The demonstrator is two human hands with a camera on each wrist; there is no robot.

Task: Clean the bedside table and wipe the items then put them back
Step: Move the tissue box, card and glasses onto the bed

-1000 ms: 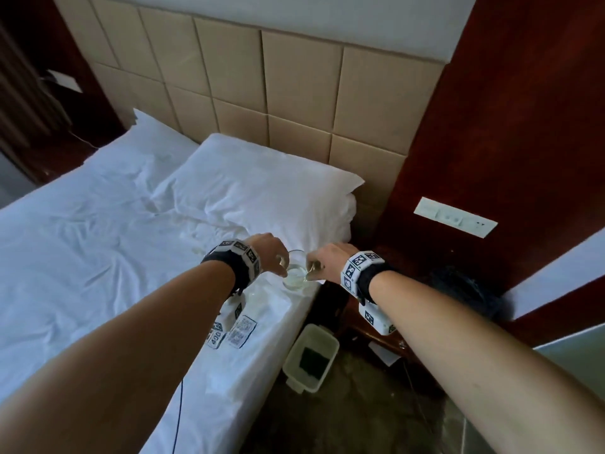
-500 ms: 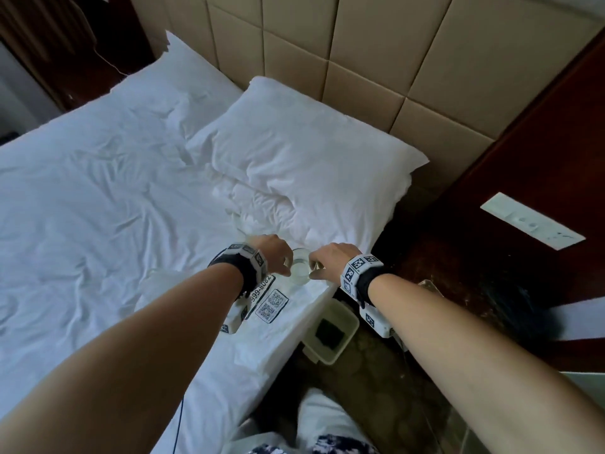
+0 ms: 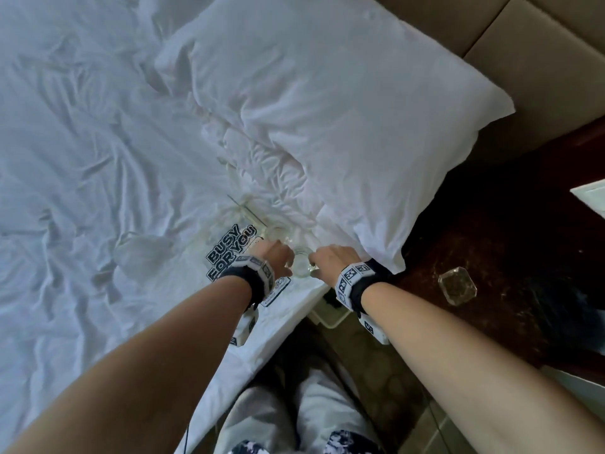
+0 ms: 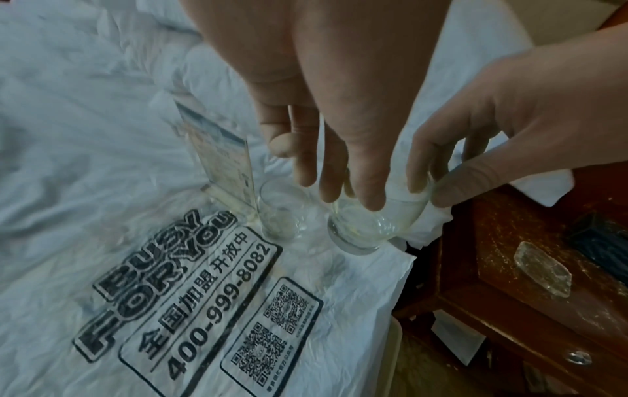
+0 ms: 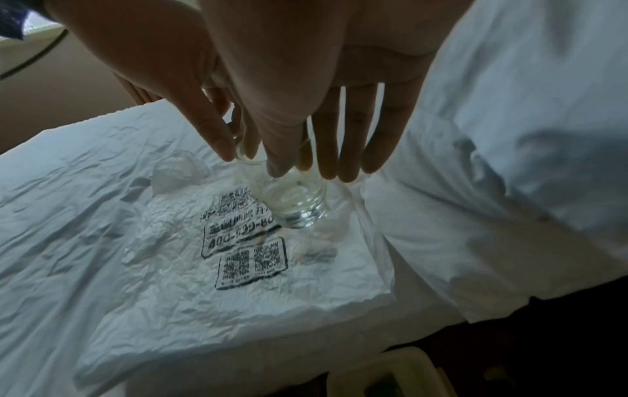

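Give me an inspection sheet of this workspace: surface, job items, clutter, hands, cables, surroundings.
Surface: bedside table, dark wood, speckled with dust or marks.
Job's things: glass held just above the printed bag on the bed; second glass and clear sign stand stand on the bag; glass ashtray on the table.
Clutter: crumpled clear plastic on the sheet.
Grippers: left hand and right hand both hold the glass by its rim.
Cables: thin dark cable hangs below the left forearm.
Surroundings: white pillow, padded headboard, small bin on the floor by the bed.
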